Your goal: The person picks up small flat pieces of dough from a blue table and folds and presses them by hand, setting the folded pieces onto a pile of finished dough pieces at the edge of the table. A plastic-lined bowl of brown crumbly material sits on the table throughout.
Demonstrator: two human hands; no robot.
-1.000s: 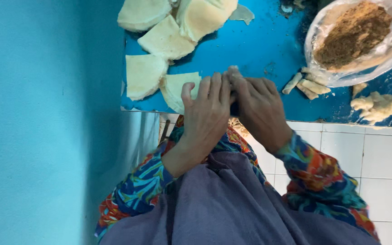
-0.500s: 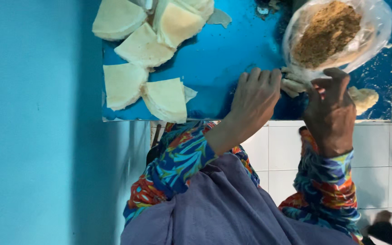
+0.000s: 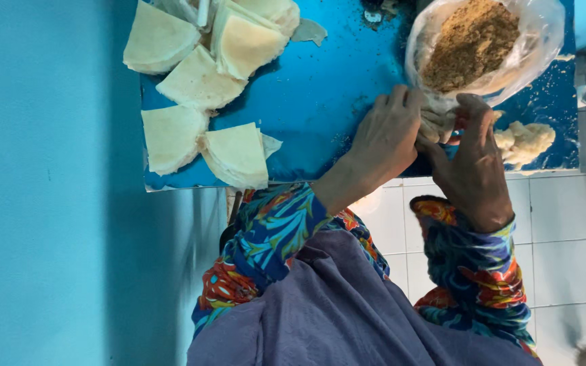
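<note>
Folded pale wrappers (image 3: pixel 198 85) on blue board (image 3: pixel 320 95); white floor tiles (image 3: pixel 571 224).

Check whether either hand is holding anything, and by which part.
Both hands meet on a small pale piece of dough beside the clear plastic bag of brown crumbly filling. The left hand and right hand pinch its edges with fingers; the exact grip is hidden.

One camera is sitting on the person's head and looking straight down, close in. It is showing the blue table (image 3: pixel 320 95) up top and the person's lap below.
</note>
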